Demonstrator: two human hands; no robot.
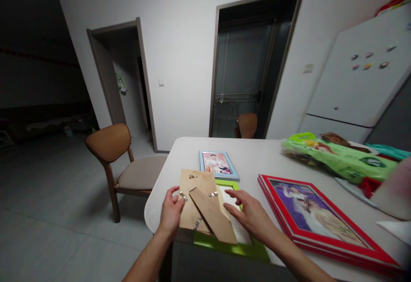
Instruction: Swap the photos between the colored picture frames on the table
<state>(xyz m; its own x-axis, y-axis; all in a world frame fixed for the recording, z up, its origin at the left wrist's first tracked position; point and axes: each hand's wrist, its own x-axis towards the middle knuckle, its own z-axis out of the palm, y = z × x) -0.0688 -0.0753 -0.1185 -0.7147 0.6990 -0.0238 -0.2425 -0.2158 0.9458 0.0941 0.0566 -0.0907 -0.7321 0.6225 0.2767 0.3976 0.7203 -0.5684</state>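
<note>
My left hand (pixel 171 211) grips the left edge of a wooden picture-frame backing board (pixel 188 183), thumb close to a metal clip. The board's back faces up, with several metal clips and a slanted easel leg (pixel 213 220). Beneath and to its right lies a green picture frame (pixel 231 252), partly covered by the board, with a white surface showing inside. Over the right side of that frame is my right hand (pixel 248 211), thumb and fingers apart near the board's right edge; I see nothing held in it.
A light blue framed photo (pixel 218 165) lies farther back on the white table (pixel 257 153). To the right are stacked red picture frames (pixel 321 213) and a green plastic package (pixel 343 155). A wooden chair (pixel 109 145) stands at the left, and a fridge (pixel 356 81) at the back right.
</note>
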